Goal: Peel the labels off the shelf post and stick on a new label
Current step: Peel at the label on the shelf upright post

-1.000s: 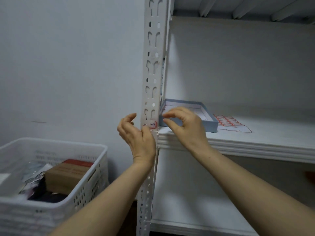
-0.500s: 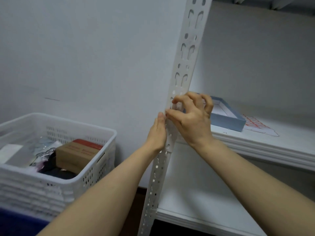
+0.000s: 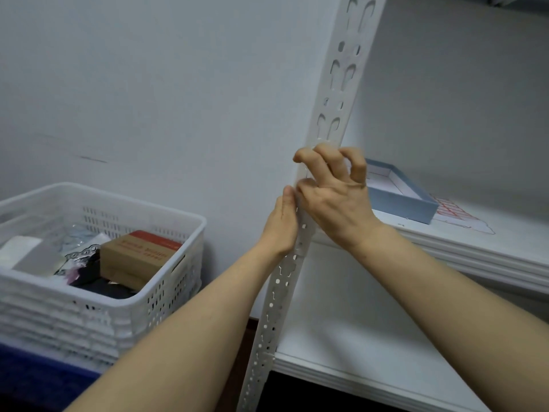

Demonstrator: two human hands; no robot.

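The white perforated shelf post (image 3: 335, 93) leans across the middle of the head view. My left hand (image 3: 282, 224) grips its left edge, thumb at the front and fingers behind. My right hand (image 3: 335, 200) sits on the post's front face with curled, slightly blurred fingers; its thumb tip meets my left thumb on the post. The label on the post is hidden under both hands. A sheet of red-bordered labels (image 3: 454, 212) lies on the upper shelf board (image 3: 505, 251), to the right of a shallow blue box (image 3: 401, 200).
A white perforated basket (image 3: 166, 221) stands at the left, holding a brown cardboard box (image 3: 133, 257) and other small items. A lower white shelf board (image 3: 356, 322) runs under my right forearm. A plain grey wall is behind.
The view has swung left and the post now looks tilted. My right hand moved from beside the post onto its front, covering the red-bordered label. My left hand turned edge-on against the post.
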